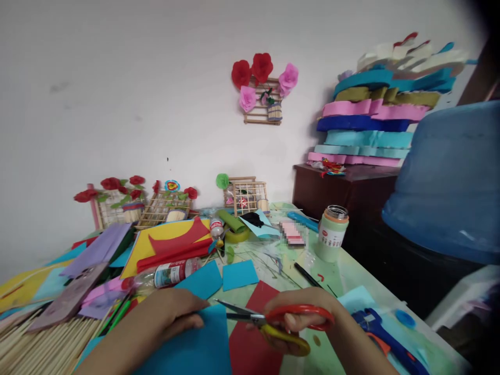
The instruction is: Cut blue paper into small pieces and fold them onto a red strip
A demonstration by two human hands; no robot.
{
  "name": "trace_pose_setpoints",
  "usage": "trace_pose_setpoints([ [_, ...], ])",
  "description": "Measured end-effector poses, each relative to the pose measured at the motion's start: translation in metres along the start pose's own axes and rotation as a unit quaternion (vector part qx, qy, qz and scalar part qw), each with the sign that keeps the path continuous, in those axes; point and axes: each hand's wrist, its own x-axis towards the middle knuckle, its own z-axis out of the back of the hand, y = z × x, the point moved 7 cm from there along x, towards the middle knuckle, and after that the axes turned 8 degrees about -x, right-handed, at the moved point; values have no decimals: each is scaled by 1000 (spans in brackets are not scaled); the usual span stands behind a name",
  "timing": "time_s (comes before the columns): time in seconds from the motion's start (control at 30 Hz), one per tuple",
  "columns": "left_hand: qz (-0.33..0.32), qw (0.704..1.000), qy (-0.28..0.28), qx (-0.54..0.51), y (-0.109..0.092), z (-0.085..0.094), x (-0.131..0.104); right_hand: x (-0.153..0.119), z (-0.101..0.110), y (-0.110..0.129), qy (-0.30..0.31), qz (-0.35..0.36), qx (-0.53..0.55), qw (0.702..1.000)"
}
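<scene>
Scissors (257, 319) over red paper (253, 348); pen (307, 274), glue gun (370, 322) near right hand (312, 298).

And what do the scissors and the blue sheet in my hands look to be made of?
Scissors: blades probably steel, silvery with a metallic sheen; handles likely smooth plastic, judging by the solid, glossy red and yellow. Blue sheet: matte, thin and straight-edged, so paper or light card.

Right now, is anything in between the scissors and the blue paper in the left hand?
Nothing visible: the scissors in the right hand stand open at the edge of the blue paper that the left hand holds.
</scene>
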Motion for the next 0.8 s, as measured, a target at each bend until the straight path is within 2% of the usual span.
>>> trace_pose_setpoints([
  [0.17, 30, 1000, -7, -5, -6, 7, -5, -13, 6, 4, -92, 4, -40, 995],
  [0.3, -4, 1000, 18, -17, -21, 6, 1, -13, -2, 6, -65, 5, -27, 998],
  [0.47, -31, 998, 41, -40, -33, -1, 9, -14, 1, 16, -111, -28, -57, 992],
  [0.6, -6, 999, 23, -33, -30, -3, 5, -17, 0, 22, -131, -48, -75, 987],
  [0.8, 23, 999, -5, -30, -22, -6, 1, -15, 1, 26, -109, -48, -128, 985],
])
